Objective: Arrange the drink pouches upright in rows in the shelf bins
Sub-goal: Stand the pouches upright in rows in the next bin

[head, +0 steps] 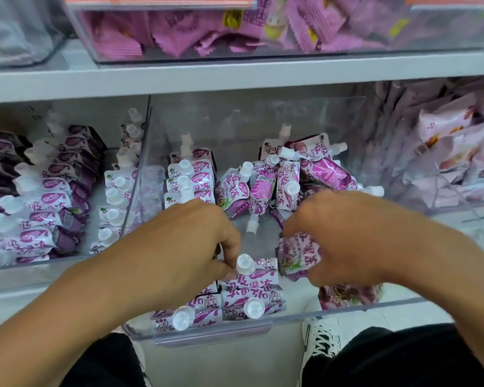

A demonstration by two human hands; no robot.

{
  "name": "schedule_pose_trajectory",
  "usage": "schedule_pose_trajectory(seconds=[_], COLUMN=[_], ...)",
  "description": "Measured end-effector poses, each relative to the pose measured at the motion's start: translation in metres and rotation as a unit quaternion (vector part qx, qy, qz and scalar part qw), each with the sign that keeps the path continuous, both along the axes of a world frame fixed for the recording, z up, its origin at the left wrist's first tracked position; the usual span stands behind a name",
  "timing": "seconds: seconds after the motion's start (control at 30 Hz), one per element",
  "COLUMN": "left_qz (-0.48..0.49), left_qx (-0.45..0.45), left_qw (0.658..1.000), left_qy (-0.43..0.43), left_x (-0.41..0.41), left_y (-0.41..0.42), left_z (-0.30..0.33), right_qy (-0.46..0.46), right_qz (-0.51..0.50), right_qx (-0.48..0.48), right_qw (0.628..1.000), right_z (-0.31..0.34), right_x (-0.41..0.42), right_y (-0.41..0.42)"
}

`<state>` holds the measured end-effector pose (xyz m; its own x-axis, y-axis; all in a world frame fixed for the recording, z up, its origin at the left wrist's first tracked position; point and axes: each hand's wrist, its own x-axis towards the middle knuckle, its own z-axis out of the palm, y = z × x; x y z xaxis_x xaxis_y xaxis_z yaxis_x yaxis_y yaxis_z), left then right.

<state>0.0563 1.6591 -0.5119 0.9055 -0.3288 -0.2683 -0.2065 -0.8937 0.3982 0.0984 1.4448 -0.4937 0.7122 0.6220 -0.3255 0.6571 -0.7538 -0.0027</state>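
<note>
A clear plastic bin [263, 326] in the middle of the shelf holds purple-and-white drink pouches with white caps. Several stand upright in a row at its back left [192, 177]. A loose pile [296, 174] lies tumbled at the back right. At the front a few upright pouches [249, 298] stand in a row. My left hand [190, 244] pinches the top of the rearmost front pouch [259, 270], beside its cap. My right hand [344, 238] grips another pouch [298, 255], held tilted just right of that row. A further pouch [347, 296] lies under my right wrist.
The bin to the left [48, 208] holds neat rows of the same pouches. A bin on the right [456, 152] holds pale pink packets. Above, a shelf board [235, 76] carries a bin of pink sachets [221, 32]. My legs and a shoe [319, 339] are below.
</note>
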Motion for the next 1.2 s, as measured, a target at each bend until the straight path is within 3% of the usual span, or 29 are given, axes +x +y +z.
schedule_pose_trajectory(seconds=[0.13, 0.3, 0.47, 0.6, 0.77, 0.93, 1.03, 1.1, 1.2], left_qz=[-0.019, -0.064, -0.002, 0.064, 0.055, 0.077, 0.096, 0.100, 0.102], left_qx=[0.011, 0.005, -0.030, -0.029, 0.028, 0.053, 0.097, 0.112, 0.106], left_qw=[1.000, 0.997, 0.999, 0.997, 0.989, 0.979, 0.971, 0.968, 0.972], left_qy=[0.003, 0.053, 0.042, -0.012, -0.134, -0.179, -0.197, -0.199, -0.185], left_x=[0.001, 0.003, 0.002, 0.002, -0.001, 0.005, 0.009, 0.009, 0.008], left_y=[-0.003, 0.001, -0.001, -0.004, -0.012, -0.011, -0.007, -0.007, -0.008], left_z=[-0.005, -0.004, 0.009, 0.012, 0.002, 0.001, -0.002, -0.004, -0.002], right_qy=[0.052, 0.191, 0.044, 0.146, 0.043, 0.075, 0.109, 0.122, 0.070], right_qz=[-0.068, -0.174, -0.155, -0.084, -0.045, -0.095, 0.012, 0.096, 0.163], right_qx=[0.134, 0.289, 0.198, 0.145, 0.171, 0.219, 0.210, 0.150, 0.036], right_qw=[0.987, 0.922, 0.967, 0.975, 0.983, 0.968, 0.971, 0.976, 0.983], right_z=[0.031, 0.032, -0.004, 0.000, -0.015, 0.004, 0.010, 0.002, -0.016], right_x=[0.007, 0.009, 0.003, 0.015, 0.010, 0.015, 0.008, 0.002, 0.000], right_y=[-0.021, -0.008, 0.031, 0.018, 0.022, -0.005, -0.004, 0.007, 0.022])
